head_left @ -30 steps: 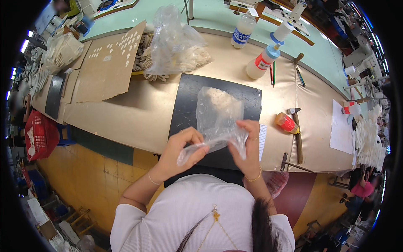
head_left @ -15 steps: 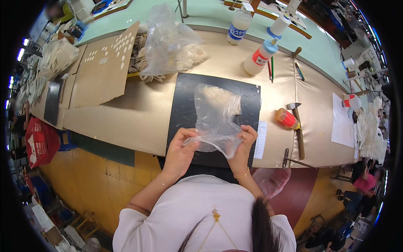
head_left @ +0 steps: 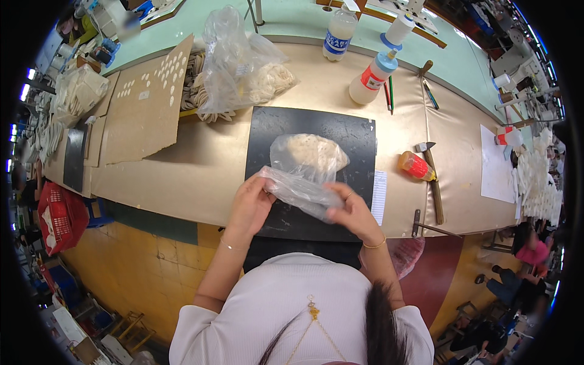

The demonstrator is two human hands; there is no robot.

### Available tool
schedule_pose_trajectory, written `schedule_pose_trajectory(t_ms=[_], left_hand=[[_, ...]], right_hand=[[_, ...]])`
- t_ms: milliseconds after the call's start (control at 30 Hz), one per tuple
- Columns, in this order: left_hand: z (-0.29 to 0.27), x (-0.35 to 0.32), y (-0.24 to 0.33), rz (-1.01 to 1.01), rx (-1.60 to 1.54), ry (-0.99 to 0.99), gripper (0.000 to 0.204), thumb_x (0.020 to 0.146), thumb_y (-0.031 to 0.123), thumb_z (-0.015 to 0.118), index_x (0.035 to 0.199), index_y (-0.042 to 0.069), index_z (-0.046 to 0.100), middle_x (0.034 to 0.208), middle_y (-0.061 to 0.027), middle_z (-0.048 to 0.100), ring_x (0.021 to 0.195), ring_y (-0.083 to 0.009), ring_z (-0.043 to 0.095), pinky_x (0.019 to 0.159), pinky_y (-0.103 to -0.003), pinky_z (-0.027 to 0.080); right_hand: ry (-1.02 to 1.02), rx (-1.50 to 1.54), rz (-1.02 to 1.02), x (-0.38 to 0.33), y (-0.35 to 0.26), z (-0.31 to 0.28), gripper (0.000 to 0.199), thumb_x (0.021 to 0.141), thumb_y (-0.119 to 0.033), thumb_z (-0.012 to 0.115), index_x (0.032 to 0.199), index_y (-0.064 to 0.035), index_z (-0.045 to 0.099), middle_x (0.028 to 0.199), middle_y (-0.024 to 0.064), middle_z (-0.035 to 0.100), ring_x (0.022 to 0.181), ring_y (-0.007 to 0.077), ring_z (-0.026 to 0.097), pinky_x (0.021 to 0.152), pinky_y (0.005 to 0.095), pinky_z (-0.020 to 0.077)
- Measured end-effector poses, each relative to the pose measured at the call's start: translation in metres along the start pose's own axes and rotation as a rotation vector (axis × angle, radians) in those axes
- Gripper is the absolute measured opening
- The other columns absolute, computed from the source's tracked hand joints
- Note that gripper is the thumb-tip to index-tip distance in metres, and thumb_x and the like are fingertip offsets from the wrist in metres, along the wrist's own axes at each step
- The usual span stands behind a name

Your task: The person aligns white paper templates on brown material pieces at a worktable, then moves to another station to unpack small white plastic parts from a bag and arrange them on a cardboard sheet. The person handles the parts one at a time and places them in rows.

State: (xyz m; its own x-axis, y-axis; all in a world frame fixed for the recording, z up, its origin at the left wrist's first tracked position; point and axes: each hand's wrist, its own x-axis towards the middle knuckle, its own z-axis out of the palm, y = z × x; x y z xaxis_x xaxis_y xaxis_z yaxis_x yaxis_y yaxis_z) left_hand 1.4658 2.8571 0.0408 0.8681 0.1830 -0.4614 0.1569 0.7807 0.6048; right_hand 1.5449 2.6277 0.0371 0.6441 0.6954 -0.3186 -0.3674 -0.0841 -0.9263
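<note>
A clear plastic bag [head_left: 298, 185] with cream-coloured pieces [head_left: 316, 153] in its far end lies over a black board [head_left: 286, 121]. My left hand [head_left: 250, 198] pinches the left side of the bag's gathered near end. On the right side of that end, my right hand [head_left: 353, 213] grips the plastic between thumb and fingers. The open end is drawn together into a flattened band between both hands. What the cream pieces are, I cannot make out through the film.
To the right lie a hammer [head_left: 431, 164], an amber bottle with a red label [head_left: 417, 166] and pencils [head_left: 389, 97]. A white squeeze bottle [head_left: 370, 82] stands behind the board. At the left, a cardboard sheet [head_left: 146, 103] leans near another filled plastic bag [head_left: 234, 67].
The bag's mouth, spread between my hands before, is now gathered and folded flat. The filled end has slumped lower and bunched up. My right hand has turned over the plastic.
</note>
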Motion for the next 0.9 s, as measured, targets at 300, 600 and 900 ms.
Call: schedule_pose_trajectory(t_ms=[300,600,900], left_hand=[[0.003,0.02,-0.004,-0.081,0.332,-0.008,0.02,0.095,0.021,0.058,0.104,0.004,0.054,0.099,-0.0055,0.052,0.074,-0.0166,0.054,0.054,-0.032,0.046],[-0.017,0.038,-0.002,0.288,0.55,0.063,0.028,0.098,0.022,0.057,0.116,0.0,0.059,0.11,-0.0081,0.058,0.091,-0.0125,0.056,0.081,-0.028,0.047],[-0.039,0.06,-0.014,-0.204,-0.168,-0.145,0.031,0.097,0.023,0.048,0.116,0.001,0.058,0.111,-0.0103,0.064,0.099,-0.0223,0.062,0.086,-0.036,0.051]], right_hand=[[0.293,0.769,0.015,0.03,-0.017,-0.014,0.028,0.101,-0.029,0.05,0.112,-0.0037,0.055,0.099,0.0041,0.062,0.084,0.0128,0.062,0.081,0.0302,0.0535],[0.372,-0.479,-0.307,0.03,-0.029,0.0,0.025,0.087,-0.011,0.069,0.108,-0.004,0.056,0.101,0.0073,0.053,0.073,0.015,0.056,0.061,0.0275,0.0488],[0.647,-0.916,-0.602,0.045,0.008,-0.022,0.017,0.091,-0.014,0.064,0.101,-0.0012,0.059,0.095,0.0093,0.056,0.071,0.0185,0.057,0.063,0.0292,0.0496]])
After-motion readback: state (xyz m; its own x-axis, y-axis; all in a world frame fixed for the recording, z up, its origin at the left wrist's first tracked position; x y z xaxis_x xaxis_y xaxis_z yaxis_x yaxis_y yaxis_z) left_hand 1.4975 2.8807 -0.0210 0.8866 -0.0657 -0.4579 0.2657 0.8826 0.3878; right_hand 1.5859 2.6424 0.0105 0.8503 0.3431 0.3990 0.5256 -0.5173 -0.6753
